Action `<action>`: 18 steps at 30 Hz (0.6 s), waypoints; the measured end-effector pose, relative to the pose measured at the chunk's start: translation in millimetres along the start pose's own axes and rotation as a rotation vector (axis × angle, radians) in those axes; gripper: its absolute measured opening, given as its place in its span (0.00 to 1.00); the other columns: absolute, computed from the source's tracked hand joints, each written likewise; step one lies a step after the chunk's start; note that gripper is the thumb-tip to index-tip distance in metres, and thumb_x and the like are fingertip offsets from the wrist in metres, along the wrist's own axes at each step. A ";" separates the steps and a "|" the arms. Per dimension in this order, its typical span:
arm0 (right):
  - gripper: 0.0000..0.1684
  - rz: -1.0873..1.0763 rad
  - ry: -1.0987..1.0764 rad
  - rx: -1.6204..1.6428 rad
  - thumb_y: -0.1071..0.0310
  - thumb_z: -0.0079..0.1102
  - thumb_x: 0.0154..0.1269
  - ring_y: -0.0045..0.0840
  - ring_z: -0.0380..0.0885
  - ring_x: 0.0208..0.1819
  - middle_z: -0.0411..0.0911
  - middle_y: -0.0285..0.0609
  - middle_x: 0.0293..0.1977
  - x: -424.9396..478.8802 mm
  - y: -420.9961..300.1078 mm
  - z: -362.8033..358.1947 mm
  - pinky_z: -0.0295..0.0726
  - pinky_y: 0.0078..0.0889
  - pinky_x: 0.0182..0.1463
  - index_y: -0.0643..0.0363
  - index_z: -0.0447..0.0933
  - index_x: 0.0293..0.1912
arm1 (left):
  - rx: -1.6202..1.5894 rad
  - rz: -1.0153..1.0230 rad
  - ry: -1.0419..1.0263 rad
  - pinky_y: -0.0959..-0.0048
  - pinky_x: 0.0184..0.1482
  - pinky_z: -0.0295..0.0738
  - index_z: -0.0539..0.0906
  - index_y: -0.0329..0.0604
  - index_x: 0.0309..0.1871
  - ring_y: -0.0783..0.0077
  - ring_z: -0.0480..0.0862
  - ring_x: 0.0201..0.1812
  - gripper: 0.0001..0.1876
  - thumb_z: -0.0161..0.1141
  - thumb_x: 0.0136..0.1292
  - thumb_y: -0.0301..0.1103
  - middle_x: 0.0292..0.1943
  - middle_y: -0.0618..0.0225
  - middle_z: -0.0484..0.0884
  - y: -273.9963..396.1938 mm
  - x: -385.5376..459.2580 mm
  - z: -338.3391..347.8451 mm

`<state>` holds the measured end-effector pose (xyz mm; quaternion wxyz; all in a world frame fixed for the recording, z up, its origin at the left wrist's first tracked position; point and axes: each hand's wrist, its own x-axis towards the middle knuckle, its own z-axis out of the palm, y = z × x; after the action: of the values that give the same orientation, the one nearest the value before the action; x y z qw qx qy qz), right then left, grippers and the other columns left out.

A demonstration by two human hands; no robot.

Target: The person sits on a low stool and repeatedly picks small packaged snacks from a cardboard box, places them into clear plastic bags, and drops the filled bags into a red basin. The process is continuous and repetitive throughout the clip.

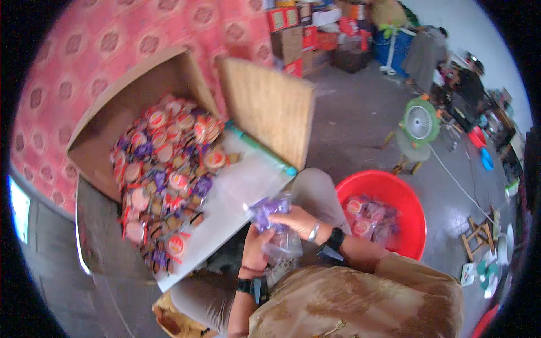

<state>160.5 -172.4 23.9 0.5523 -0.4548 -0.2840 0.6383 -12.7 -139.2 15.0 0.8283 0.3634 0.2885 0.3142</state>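
Note:
Close to my lap, both hands are on a clear plastic bag (285,245) and the purple-wrapped packets (264,213) at its upper end. My left hand (255,250) grips the near left side, thumb up against the purple wrapping. Across the upper right side, my right hand (298,222) has its thumb and fingers on the same packets. How many packets are in the bag cannot be made out. Ahead to the left, a heap of small wrapped packets (177,181), red, purple and brown, spills from a tipped cardboard box (95,122) onto a white tabletop (236,169).
A red plastic tub (416,211) holding filled clear bags (372,219) stands at my right. A wooden board (266,105) rises behind a green tube (262,148) along the table's edge. Farther right stand a green fan (418,120), its cord (454,181) and a small wooden stool (477,238).

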 end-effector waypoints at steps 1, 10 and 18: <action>0.19 0.070 0.010 0.047 0.60 0.69 0.63 0.19 0.80 0.41 0.83 0.35 0.42 -0.3 2.5 0.1 0.79 0.27 0.48 0.59 0.80 0.51 | 0.012 -0.003 -0.008 0.71 0.46 0.79 0.73 0.40 0.62 0.71 0.83 0.45 0.22 0.61 0.64 0.27 0.48 0.66 0.82 0.4 -4.4 3.7; 0.20 -0.149 0.067 0.154 0.66 0.68 0.63 0.18 0.79 0.44 0.81 0.34 0.44 0.9 4.2 -10.1 0.78 0.25 0.50 0.62 0.78 0.53 | 0.155 -0.246 -0.267 0.68 0.57 0.76 0.69 0.34 0.65 0.66 0.82 0.52 0.28 0.53 0.58 0.20 0.53 0.61 0.81 -5.7 -8.1 -40.0; 0.26 -0.073 0.040 -0.251 0.60 0.68 0.65 0.17 0.77 0.47 0.80 0.35 0.49 -0.7 24.0 15.2 0.76 0.26 0.54 0.63 0.75 0.58 | 0.146 -0.122 0.042 0.67 0.62 0.70 0.71 0.37 0.65 0.68 0.76 0.59 0.22 0.54 0.73 0.38 0.59 0.62 0.77 10.6 -25.8 -6.9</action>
<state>136.2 -176.4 9.8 0.5195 -0.5225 -0.3668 0.5679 -37.2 -149.4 25.8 0.8108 0.3980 0.3496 0.2489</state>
